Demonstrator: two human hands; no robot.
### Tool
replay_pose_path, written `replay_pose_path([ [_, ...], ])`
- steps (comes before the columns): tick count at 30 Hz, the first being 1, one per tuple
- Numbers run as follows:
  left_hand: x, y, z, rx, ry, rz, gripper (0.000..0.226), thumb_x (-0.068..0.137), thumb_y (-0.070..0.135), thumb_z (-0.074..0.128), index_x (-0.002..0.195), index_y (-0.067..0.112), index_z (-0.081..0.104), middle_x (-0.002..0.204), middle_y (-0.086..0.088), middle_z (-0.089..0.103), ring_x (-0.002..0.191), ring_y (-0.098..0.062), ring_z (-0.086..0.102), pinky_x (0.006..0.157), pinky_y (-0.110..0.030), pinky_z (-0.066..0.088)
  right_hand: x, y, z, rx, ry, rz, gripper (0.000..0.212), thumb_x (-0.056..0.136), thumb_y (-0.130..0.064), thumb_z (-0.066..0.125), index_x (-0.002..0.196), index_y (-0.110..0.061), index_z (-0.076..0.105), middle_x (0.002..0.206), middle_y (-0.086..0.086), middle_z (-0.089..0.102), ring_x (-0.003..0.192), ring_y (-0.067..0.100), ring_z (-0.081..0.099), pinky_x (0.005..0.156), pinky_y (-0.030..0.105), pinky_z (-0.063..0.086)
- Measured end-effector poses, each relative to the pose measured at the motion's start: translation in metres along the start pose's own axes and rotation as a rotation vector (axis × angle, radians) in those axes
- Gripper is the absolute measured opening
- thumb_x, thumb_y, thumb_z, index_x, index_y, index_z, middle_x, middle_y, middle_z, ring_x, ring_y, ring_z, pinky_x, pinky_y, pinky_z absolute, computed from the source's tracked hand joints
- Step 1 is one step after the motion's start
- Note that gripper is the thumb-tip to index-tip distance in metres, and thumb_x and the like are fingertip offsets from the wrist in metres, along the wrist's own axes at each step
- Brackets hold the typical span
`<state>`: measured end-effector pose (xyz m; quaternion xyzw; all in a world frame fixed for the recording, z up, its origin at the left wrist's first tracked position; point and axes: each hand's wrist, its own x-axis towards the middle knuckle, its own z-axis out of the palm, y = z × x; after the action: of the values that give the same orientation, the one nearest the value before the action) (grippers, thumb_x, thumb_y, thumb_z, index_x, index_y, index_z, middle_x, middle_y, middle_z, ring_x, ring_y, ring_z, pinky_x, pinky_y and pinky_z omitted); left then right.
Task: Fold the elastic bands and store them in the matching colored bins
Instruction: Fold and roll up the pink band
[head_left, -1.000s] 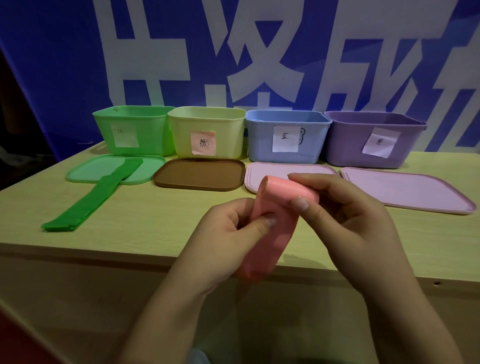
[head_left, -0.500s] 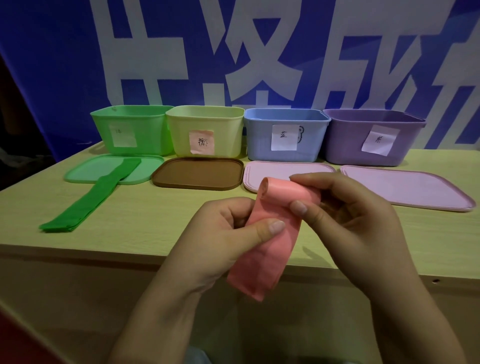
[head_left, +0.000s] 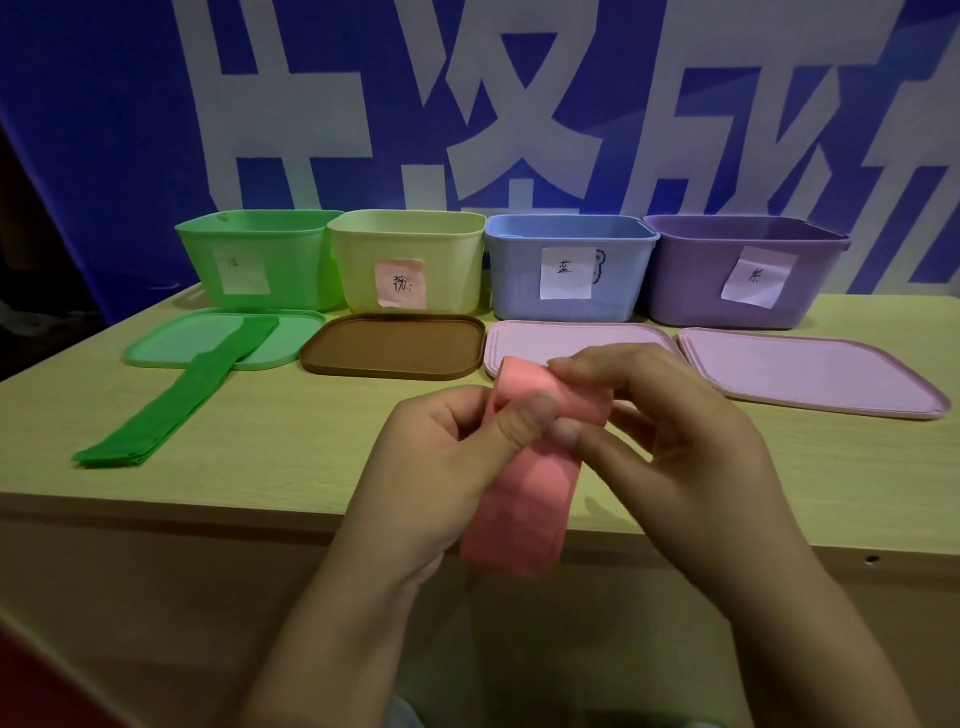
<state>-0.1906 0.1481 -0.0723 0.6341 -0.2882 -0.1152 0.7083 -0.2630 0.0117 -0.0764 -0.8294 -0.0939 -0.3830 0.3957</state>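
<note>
both hands (head_left: 545, 447) pinch one pink band (head_left: 524, 499) (four bins (head_left: 571, 275), four lids (head_left: 392, 345), one green band (head_left: 176, 400)).

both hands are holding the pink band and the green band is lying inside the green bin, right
Not quite. The head view shows the green band outside the green bin, lying across the green lid and the table. Both the left hand and right hand do hold the pink band.

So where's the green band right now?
The green band lies flat on the left side of the table, its far end resting on the green lid in front of the green bin.
</note>
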Motion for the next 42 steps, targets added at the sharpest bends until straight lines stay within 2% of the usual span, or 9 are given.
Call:
replay_pose_path([
  [5, -0.003, 0.002, -0.007, 0.023, -0.075, -0.001, 0.032, 0.057, 0.043, 0.068, 0.079, 0.020, 0.075, 0.075, -0.001, 0.074, 0.069, -0.009, 0.068, 0.062, -0.021, 0.052, -0.002, -0.006, -0.008, 0.253, -0.082, 0.205, 0.029, 0.079, -0.039, 0.066, 0.108, -0.034, 0.064, 0.105, -0.017, 0.067, 0.097, 0.001, 0.064, 0.075, 0.010, 0.049],
  [11, -0.002, -0.005, -0.010, 0.048, -0.113, -0.007, 0.017, 0.066, 0.025, 0.071, 0.080, 0.015, 0.074, 0.073, -0.001, 0.073, 0.068, -0.010, 0.067, 0.059, -0.021, 0.051, -0.002, -0.006, -0.004, 0.065, -0.125, 0.185, 0.029, 0.077, -0.044, 0.063, 0.105, -0.037, 0.063, 0.103, -0.026, 0.065, 0.097, -0.004, 0.061, 0.080, 0.009, 0.047],
  [16, 0.000, -0.010, -0.019, -0.047, -0.216, -0.043, 0.038, 0.052, 0.047, 0.083, 0.079, 0.021, 0.077, 0.073, 0.000, 0.073, 0.066, -0.008, 0.066, 0.058, -0.018, 0.048, -0.001, -0.008, -0.006, 0.217, -0.107, 0.229, 0.022, 0.078, -0.030, 0.062, 0.099, -0.030, 0.067, 0.096, -0.014, 0.070, 0.091, 0.003, 0.065, 0.077, 0.016, 0.051],
  [19, 0.000, -0.008, -0.019, -0.048, -0.213, -0.051, 0.027, 0.057, 0.043, 0.076, 0.070, 0.020, 0.076, 0.064, 0.002, 0.070, 0.058, -0.007, 0.063, 0.053, -0.016, 0.047, -0.001, -0.007, -0.005, 0.276, -0.007, 0.258, 0.019, 0.080, -0.031, 0.058, 0.097, -0.030, 0.069, 0.094, -0.010, 0.071, 0.089, 0.005, 0.066, 0.075, 0.018, 0.053],
  [26, 0.001, -0.009, -0.009, -0.014, -0.052, 0.015, 0.032, 0.063, 0.040, 0.066, 0.072, 0.010, 0.072, 0.061, -0.001, 0.066, 0.055, -0.009, 0.056, 0.050, -0.019, 0.042, -0.005, -0.004, 0.009, -0.042, 0.022, 0.108, 0.027, 0.084, -0.049, 0.048, 0.109, -0.047, 0.059, 0.107, -0.028, 0.060, 0.099, -0.004, 0.059, 0.077, 0.016, 0.051],
  [30, -0.001, -0.012, -0.009, 0.047, -0.015, 0.061, 0.034, 0.073, 0.041, 0.072, 0.073, 0.007, 0.070, 0.068, -0.024, 0.062, 0.064, -0.020, 0.052, 0.062, -0.033, 0.038, -0.004, 0.001, 0.003, -0.079, -0.073, 0.058, 0.039, 0.080, -0.048, 0.057, 0.118, -0.043, 0.056, 0.108, -0.023, 0.062, 0.103, 0.000, 0.058, 0.085, 0.022, 0.051],
  [35, 0.001, -0.016, -0.009, 0.060, -0.109, 0.024, 0.017, 0.070, 0.036, 0.067, 0.072, 0.021, 0.074, 0.065, 0.000, 0.067, 0.063, -0.011, 0.057, 0.058, -0.028, 0.044, -0.002, 0.005, -0.004, -0.115, -0.001, 0.066, 0.042, 0.076, -0.045, 0.057, 0.117, -0.037, 0.061, 0.102, -0.014, 0.059, 0.097, 0.010, 0.059, 0.079, 0.037, 0.054],
  [38, 0.001, -0.016, -0.011, 0.065, -0.183, 0.013, 0.014, 0.069, 0.031, 0.068, 0.072, 0.019, 0.074, 0.064, 0.004, 0.067, 0.061, -0.006, 0.058, 0.055, -0.020, 0.045, -0.004, 0.004, -0.002, -0.197, 0.045, 0.022, 0.036, 0.083, -0.038, 0.053, 0.116, -0.025, 0.062, 0.099, -0.010, 0.061, 0.092, 0.010, 0.058, 0.076, 0.032, 0.051],
  [42, 0.003, -0.018, -0.010, 0.111, -0.186, -0.020, 0.021, 0.073, 0.031, 0.072, 0.076, 0.011, 0.069, 0.067, 0.000, 0.067, 0.062, -0.012, 0.058, 0.058, -0.027, 0.044, -0.006, 0.004, 0.004, -0.193, 0.162, 0.004, 0.030, 0.088, -0.034, 0.049, 0.112, -0.020, 0.062, 0.096, -0.006, 0.060, 0.089, 0.005, 0.055, 0.070, 0.021, 0.046],
])
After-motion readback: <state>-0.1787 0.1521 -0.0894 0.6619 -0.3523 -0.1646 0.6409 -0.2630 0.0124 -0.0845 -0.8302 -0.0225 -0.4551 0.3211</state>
